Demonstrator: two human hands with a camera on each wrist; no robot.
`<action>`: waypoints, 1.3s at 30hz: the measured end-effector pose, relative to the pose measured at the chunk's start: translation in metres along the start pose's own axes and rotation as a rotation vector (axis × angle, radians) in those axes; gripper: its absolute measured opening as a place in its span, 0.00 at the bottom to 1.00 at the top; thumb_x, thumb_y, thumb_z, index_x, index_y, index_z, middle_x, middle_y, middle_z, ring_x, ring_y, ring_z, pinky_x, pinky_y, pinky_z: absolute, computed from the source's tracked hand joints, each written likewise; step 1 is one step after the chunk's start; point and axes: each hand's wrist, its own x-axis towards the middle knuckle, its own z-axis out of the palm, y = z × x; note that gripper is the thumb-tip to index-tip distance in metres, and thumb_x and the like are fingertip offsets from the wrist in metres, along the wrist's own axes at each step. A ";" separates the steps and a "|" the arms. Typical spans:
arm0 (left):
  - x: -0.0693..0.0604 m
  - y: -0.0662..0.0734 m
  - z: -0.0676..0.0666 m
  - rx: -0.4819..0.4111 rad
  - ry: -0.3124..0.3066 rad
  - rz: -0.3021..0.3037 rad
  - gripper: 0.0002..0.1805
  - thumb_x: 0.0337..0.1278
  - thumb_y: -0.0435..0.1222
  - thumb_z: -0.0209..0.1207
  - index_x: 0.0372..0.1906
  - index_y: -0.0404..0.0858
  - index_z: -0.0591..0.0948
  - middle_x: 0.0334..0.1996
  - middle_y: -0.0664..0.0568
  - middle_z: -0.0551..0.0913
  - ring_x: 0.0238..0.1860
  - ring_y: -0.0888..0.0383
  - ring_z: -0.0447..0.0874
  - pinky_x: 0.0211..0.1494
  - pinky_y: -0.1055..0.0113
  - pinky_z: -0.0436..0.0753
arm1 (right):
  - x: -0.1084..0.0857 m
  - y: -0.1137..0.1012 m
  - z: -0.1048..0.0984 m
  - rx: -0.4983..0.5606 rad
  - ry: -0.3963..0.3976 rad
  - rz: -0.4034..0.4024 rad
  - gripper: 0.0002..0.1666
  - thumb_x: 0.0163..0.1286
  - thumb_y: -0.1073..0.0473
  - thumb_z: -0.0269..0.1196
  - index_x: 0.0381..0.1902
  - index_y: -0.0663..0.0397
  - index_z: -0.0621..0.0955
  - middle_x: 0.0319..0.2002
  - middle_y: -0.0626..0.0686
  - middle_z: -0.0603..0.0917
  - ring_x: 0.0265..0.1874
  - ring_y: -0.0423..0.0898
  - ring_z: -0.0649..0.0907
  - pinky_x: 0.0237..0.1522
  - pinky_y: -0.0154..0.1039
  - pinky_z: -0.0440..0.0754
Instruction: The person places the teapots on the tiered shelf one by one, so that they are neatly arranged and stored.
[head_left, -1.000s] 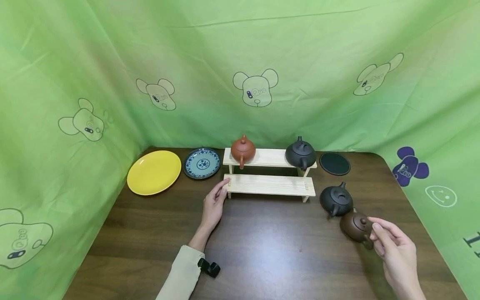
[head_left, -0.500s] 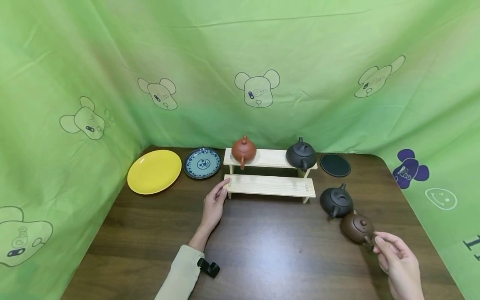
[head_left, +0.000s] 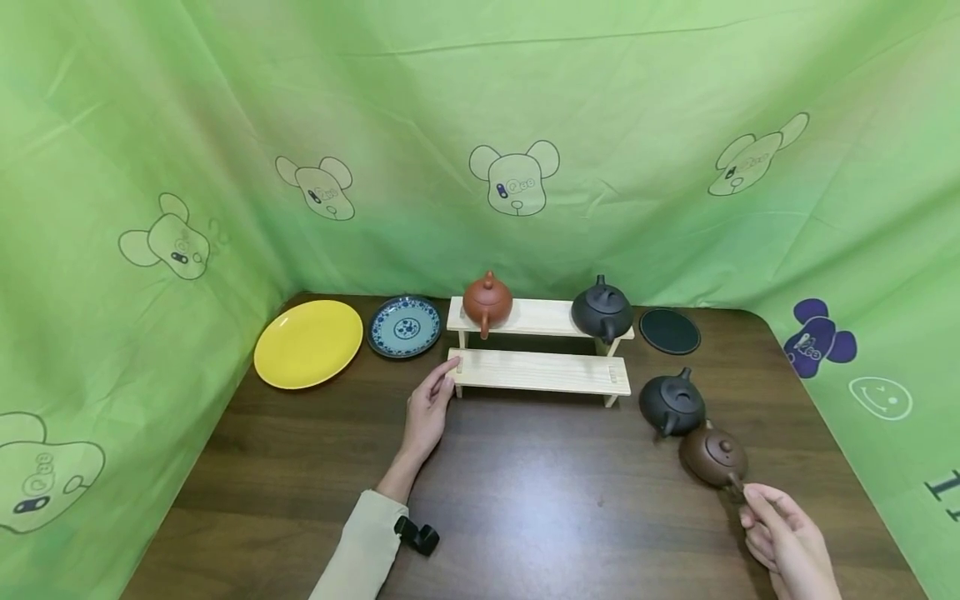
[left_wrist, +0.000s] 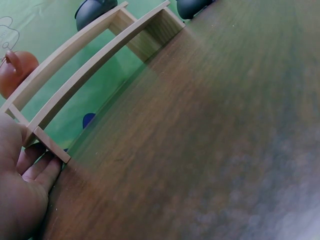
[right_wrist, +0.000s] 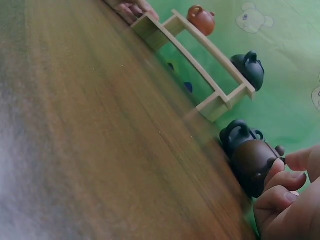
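Observation:
My left hand [head_left: 427, 412] holds the left end of the lower step of a pale two-step wooden shelf [head_left: 540, 369]; the left wrist view shows its fingers [left_wrist: 42, 170] beside the end leg. At the right, my right hand [head_left: 791, 533] pinches the handle of a dark brown teapot [head_left: 712, 454], which stands on the table. Close behind that pot is a black teapot [head_left: 671, 404]. On the upper step sit an orange-brown teapot [head_left: 487, 302] at the left and another black teapot [head_left: 602, 310] at the right. Fingers partly cover the brown pot's handle in the right wrist view.
A yellow plate [head_left: 309, 344] and a blue patterned plate [head_left: 405, 327] lie left of the shelf. To its right is a dark oval mat or dish [head_left: 670, 330]. Green cloth [head_left: 405, 108] hangs around the back and sides of the brown wooden table [head_left: 525, 500].
My right hand has shifted down from beside the brown teapot's lid to its handle. The teapot has stayed in place, and my left hand still holds the shelf.

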 end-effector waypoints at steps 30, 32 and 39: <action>0.002 -0.010 -0.001 -0.037 -0.016 -0.034 0.20 0.86 0.46 0.60 0.73 0.62 0.84 0.60 0.56 0.92 0.59 0.56 0.89 0.61 0.70 0.83 | 0.005 -0.002 0.004 -0.062 -0.120 0.024 0.27 0.90 0.69 0.50 0.47 0.49 0.96 0.29 0.39 0.83 0.21 0.51 0.44 0.22 0.45 0.37; 0.002 -0.008 -0.001 -0.021 -0.009 -0.013 0.19 0.87 0.45 0.60 0.73 0.61 0.84 0.60 0.57 0.92 0.59 0.56 0.90 0.60 0.70 0.84 | 0.005 -0.002 0.005 -0.035 -0.123 0.020 0.27 0.90 0.70 0.50 0.48 0.51 0.96 0.29 0.40 0.83 0.20 0.50 0.44 0.22 0.45 0.37; 0.000 -0.002 -0.001 0.004 0.001 0.004 0.19 0.87 0.43 0.59 0.72 0.62 0.85 0.57 0.61 0.93 0.57 0.56 0.90 0.58 0.70 0.85 | 0.002 -0.003 0.005 -0.043 -0.097 0.028 0.27 0.90 0.70 0.51 0.47 0.49 0.96 0.27 0.40 0.84 0.19 0.50 0.43 0.23 0.45 0.38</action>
